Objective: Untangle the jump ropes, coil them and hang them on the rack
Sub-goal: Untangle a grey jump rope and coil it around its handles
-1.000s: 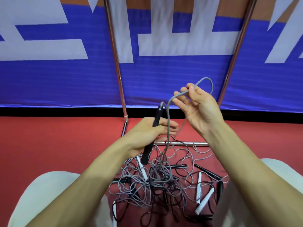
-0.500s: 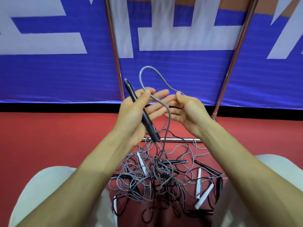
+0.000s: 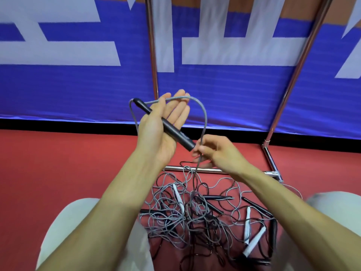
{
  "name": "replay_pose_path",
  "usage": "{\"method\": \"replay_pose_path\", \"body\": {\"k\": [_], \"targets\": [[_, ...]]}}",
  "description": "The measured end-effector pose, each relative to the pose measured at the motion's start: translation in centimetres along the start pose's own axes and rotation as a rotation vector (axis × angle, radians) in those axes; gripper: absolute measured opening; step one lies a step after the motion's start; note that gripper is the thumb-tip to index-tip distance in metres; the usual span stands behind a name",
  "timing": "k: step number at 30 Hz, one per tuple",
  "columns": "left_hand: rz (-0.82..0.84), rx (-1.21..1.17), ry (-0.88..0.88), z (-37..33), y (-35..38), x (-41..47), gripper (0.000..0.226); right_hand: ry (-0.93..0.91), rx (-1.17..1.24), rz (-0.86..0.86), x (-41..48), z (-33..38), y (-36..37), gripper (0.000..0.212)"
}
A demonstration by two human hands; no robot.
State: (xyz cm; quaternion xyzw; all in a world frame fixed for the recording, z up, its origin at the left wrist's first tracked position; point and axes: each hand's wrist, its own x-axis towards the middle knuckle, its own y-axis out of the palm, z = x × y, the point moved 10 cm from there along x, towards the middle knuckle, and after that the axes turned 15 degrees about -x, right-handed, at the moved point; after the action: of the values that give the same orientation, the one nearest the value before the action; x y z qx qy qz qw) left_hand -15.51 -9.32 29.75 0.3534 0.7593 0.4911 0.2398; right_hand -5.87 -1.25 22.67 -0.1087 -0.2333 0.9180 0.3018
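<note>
Left hand (image 3: 154,137): thumb pins handle (image 3: 175,133) across my palm, fingers straight to take coils. Right hand (image 3: 216,153) pinches cord (image 3: 204,116) beside handle's butt, to draw it from tangle (image 3: 185,216) below.

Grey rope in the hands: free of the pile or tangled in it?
Not free. From the right hand the grey rope drops into the pile; one loop lies over the left hand.

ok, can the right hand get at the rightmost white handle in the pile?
Likely yes, once freed: the right hand is pinching the grey rope. The white handle lies mostly uncovered on the floor, below that forearm.
</note>
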Motion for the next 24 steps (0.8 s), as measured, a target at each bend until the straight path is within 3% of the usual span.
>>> {"method": "replay_pose_path", "body": {"k": [3,6,10,15,20,24], "targets": [[-0.025,0.31,0.02,0.7,-0.8,0.1,0.021,-0.034,0.132,-0.116,-0.3,1.0,-2.3,0.024],[-0.047,0.562,-0.085,2.7,-1.8,0.0,0.023,-0.081,0.351,-0.15,-0.8,2.2,-4.0,0.02],[0.007,0.712,-0.286,5.8,-2.1,-0.8,0.024,-0.124,0.634,-0.203,-1.4,3.1,-6.6,0.018],[0.12,0.993,-0.331,7.3,-2.1,-1.1,0.023,-0.158,1.098,-0.309,-1.7,2.7,-9.9,0.021],[0.256,1.044,-0.384,10.1,-1.6,-2.7,0.017,-0.124,1.373,-0.382,-1.4,1.0,-10.8,0.019],[0.2,0.951,-0.233,9.1,-1.0,-2.2,0.017,0.0,1.264,-0.43,-1.0,-0.4,-10.5,0.015]]}}
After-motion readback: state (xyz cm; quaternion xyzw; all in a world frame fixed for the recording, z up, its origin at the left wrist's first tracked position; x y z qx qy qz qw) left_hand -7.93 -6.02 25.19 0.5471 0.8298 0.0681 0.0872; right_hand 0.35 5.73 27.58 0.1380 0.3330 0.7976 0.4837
